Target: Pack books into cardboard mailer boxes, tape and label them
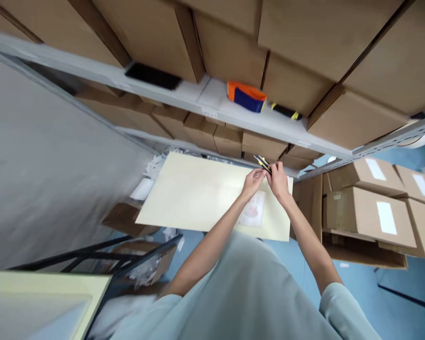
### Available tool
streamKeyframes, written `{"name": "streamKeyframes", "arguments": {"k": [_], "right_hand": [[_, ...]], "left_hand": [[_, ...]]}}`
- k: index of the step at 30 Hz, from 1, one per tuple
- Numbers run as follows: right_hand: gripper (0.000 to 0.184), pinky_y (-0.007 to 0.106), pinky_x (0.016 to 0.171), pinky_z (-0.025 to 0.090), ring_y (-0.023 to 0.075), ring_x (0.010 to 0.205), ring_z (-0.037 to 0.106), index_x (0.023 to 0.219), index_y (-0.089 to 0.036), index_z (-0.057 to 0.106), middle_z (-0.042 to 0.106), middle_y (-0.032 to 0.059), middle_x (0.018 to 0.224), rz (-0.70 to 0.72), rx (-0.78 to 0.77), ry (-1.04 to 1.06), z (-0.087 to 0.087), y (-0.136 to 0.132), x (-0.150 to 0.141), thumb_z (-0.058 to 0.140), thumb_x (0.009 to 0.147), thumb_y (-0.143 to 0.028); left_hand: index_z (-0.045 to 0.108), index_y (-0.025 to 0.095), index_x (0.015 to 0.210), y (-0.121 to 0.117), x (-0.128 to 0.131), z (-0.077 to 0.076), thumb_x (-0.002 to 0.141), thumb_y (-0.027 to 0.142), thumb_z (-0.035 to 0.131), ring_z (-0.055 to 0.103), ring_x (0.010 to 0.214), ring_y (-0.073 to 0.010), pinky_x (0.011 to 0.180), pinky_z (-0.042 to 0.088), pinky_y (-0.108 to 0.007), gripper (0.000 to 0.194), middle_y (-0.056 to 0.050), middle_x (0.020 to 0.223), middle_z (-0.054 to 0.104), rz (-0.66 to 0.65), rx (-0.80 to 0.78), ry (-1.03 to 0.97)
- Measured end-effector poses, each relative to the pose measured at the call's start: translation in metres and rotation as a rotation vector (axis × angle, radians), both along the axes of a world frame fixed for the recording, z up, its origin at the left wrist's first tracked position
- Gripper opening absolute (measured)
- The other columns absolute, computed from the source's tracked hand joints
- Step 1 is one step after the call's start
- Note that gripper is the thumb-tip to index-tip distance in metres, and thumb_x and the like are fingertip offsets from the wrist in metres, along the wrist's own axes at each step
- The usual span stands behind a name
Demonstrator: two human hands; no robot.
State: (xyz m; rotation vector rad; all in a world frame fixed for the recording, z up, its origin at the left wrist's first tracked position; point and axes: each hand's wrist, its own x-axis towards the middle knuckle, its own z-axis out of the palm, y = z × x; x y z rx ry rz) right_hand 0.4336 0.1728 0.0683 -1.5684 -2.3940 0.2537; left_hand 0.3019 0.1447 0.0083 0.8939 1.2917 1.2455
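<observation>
A large pale cardboard box (194,193) with a white label lies flat below me, in front of the shelving. Both my hands meet over its far right corner. My right hand (279,180) is closed around a black and yellow utility knife (262,162), whose end sticks up to the left. My left hand (253,182) is closed in a pinch right beside it, touching the knife's lower part. Both forearms reach out from pale blue short sleeves.
A grey metal shelf (212,101) carries brown cartons, a black flat object (152,75), an orange and blue item (246,97) and a second black and yellow tool (286,111). Labelled cartons (370,215) stack at right on the blue floor. A black frame (102,255) stands lower left.
</observation>
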Motion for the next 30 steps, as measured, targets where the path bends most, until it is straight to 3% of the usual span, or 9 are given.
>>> {"name": "streamKeyframes", "arguments": {"k": [2,6,8,11,15,19,23,26,30], "right_hand": [[0.022,0.034,0.078,0.055,0.0254,0.099,0.067,0.125,-0.018,0.06,0.057,0.0161,0.128,0.005,-0.174,0.027,-0.045,-0.051,0.0,0.046,0.111,-0.028],[0.032,0.036,0.077,0.059,0.0276,0.102,0.071,0.136,-0.016,0.053,0.063,0.0182,0.131,-0.034,-0.49,0.096,-0.118,-0.143,0.003,0.047,0.109,-0.03],[0.043,0.039,0.079,0.061,0.0299,0.105,0.072,0.147,-0.015,0.046,0.066,0.0206,0.135,-0.061,-0.613,0.119,-0.143,-0.175,0.005,0.047,0.106,-0.028],[0.052,0.044,0.083,0.063,0.0333,0.109,0.074,0.153,-0.013,0.042,0.071,0.0229,0.135,-0.067,-0.727,0.119,-0.164,-0.201,0.006,0.044,0.102,-0.022],[0.054,0.046,0.087,0.064,0.0346,0.115,0.075,0.158,-0.017,0.041,0.07,0.0217,0.142,-0.13,-0.67,0.19,-0.168,-0.2,0.013,0.044,0.107,-0.035],[0.053,0.044,0.088,0.063,0.0327,0.108,0.076,0.153,-0.02,0.046,0.075,0.0189,0.128,-0.388,-0.488,0.271,-0.174,-0.174,0.036,0.046,0.109,-0.051],[0.051,0.044,0.085,0.061,0.0309,0.094,0.075,0.145,-0.018,0.05,0.077,0.0153,0.11,-0.583,-0.413,0.281,-0.191,-0.148,0.055,0.047,0.108,-0.054],[0.051,0.045,0.086,0.061,0.0316,0.096,0.074,0.145,-0.018,0.05,0.076,0.0157,0.112,-0.573,-0.436,0.279,-0.201,-0.141,0.052,0.047,0.108,-0.053],[0.051,0.044,0.087,0.06,0.0308,0.1,0.074,0.147,-0.019,0.048,0.075,0.0163,0.117,-0.527,-0.45,0.275,-0.202,-0.142,0.036,0.046,0.109,-0.052]], "left_hand": [[0.068,0.019,0.097,-0.049,0.003,-0.035,0.09,0.061,0.077,0.075,0.092,-0.0198,0.086,0.058,-0.031,0.044,-0.007,0.097,0.078,0.051,-0.076,-0.136],[0.059,0.021,0.077,-0.142,0.007,-0.086,0.093,0.061,0.072,0.067,0.077,-0.0172,0.073,0.052,-0.028,0.045,-0.001,0.075,0.068,0.05,-0.313,0.01],[0.058,0.022,0.076,-0.175,0.009,-0.1,0.098,0.056,0.067,0.066,0.076,-0.0179,0.071,0.051,-0.028,0.042,-0.001,0.074,0.067,-0.027,-0.403,0.085],[0.06,0.022,0.079,-0.198,0.009,-0.111,0.102,0.048,0.064,0.067,0.076,-0.0187,0.071,0.053,-0.029,0.036,-0.002,0.075,0.068,-0.131,-0.484,0.174],[0.069,0.022,0.097,-0.191,-0.004,-0.114,0.106,0.043,0.06,0.073,0.089,-0.0201,0.077,0.057,-0.03,0.024,-0.007,0.098,0.076,-0.164,-0.4,0.287],[0.067,0.023,0.121,-0.16,-0.028,-0.118,0.104,0.041,0.065,0.073,0.1,-0.0225,0.087,0.059,-0.035,0.025,-0.012,0.124,0.073,-0.028,-0.365,0.563],[0.068,0.022,0.116,-0.132,-0.039,-0.126,0.098,0.045,0.075,0.073,0.095,-0.0258,0.092,0.057,-0.04,0.031,-0.013,0.12,0.073,-0.073,-0.524,0.715],[0.07,0.022,0.105,-0.122,-0.039,-0.129,0.097,0.04,0.076,0.073,0.098,-0.0283,0.095,0.054,-0.041,0.02,-0.011,0.111,0.076,-0.129,-0.598,0.719],[0.07,0.024,0.095,-0.121,-0.041,-0.131,0.099,0.028,0.07,0.074,0.096,-0.0273,0.095,0.053,-0.039,0.006,-0.008,0.1,0.079,-0.103,-0.627,0.677]]}}
